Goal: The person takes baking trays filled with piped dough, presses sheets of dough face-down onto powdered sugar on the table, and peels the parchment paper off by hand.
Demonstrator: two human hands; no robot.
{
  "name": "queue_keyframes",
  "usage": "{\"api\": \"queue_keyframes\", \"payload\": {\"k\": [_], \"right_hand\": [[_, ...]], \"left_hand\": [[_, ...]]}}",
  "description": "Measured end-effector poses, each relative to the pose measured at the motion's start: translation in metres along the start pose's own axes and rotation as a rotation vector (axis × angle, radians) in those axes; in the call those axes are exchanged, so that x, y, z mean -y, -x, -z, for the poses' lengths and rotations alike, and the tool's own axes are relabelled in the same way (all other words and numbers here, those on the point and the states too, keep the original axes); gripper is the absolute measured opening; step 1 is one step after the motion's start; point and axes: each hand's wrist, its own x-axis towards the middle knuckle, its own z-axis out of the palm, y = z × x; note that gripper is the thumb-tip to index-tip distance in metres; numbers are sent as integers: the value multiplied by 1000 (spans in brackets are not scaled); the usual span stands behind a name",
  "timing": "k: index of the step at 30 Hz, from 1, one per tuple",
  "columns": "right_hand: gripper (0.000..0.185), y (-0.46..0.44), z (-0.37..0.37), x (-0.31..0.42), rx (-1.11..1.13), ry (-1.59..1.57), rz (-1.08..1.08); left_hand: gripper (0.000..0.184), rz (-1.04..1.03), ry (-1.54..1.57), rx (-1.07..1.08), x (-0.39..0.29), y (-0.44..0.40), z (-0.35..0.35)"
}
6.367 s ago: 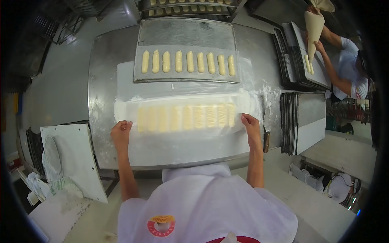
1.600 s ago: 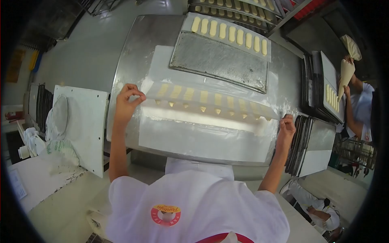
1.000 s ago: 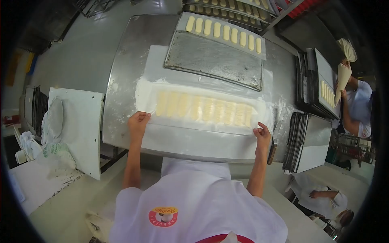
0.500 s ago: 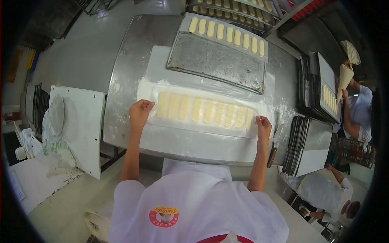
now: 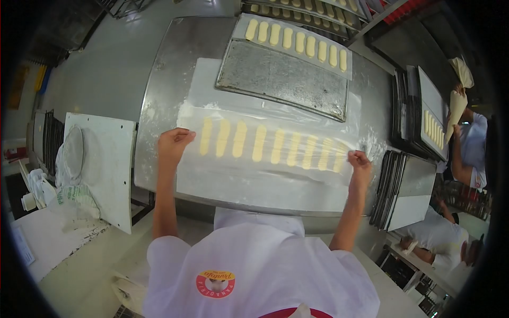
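Observation:
A thin white paper sheet (image 5: 268,155) bearing a row of several pale yellow batter strips (image 5: 259,143) is stretched between my hands over the floured steel table (image 5: 164,85). My left hand (image 5: 176,142) pinches its left end, and my right hand (image 5: 360,160) grips the right end, where creases run across the paper. Whether the sheet touches the surface beneath, I cannot tell. Beyond it lies a dark metal baking tray (image 5: 286,74). Another paper with batter strips (image 5: 298,42) covers the tray's far part.
Stacked trays (image 5: 403,185) stand to the right of the table. Behind them a co-worker (image 5: 469,143) holds a piping bag (image 5: 456,111). Another person (image 5: 435,236) bends at the lower right. A rack of filled trays (image 5: 307,18) stands at the far side; a white board (image 5: 101,175) is at left.
My hands have moved apart, left hand leftward and right hand rightward, drawing the paper sheet wider. The strips now show more distinctly. The person at lower right has shifted position.

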Motion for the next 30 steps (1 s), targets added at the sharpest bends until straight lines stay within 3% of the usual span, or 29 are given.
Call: {"api": "queue_keyframes", "payload": {"k": [2,4,6,11,13,18,20,23,30], "right_hand": [[13,-11,5,-46,4,80,-38],[13,-17,3,-58,15,163,-69],[13,-10,-1,-57,-6,271,-64],[12,-7,3,-46,20,130,14],[11,0,8,-23,28,95,22],[11,11,17,7,-70,46,15],[12,4,15,-13,-66,53,27],[17,-7,4,-45,17,203,-138],[12,-5,0,-51,17,128,-41]], "left_hand": [[22,-8,-4,24,19,-5,-9],[23,70,-234,-8,19,-4,-21],[24,51,-242,-33,15,-1,-26],[24,13,-252,-80,6,3,-20],[23,-7,-75,-37,0,7,-11],[23,3,-35,-7,-12,8,-2],[22,-12,36,14,-2,4,-6],[21,1,-138,-20,8,-3,-23],[21,7,-172,-46,8,-4,-19]]}}
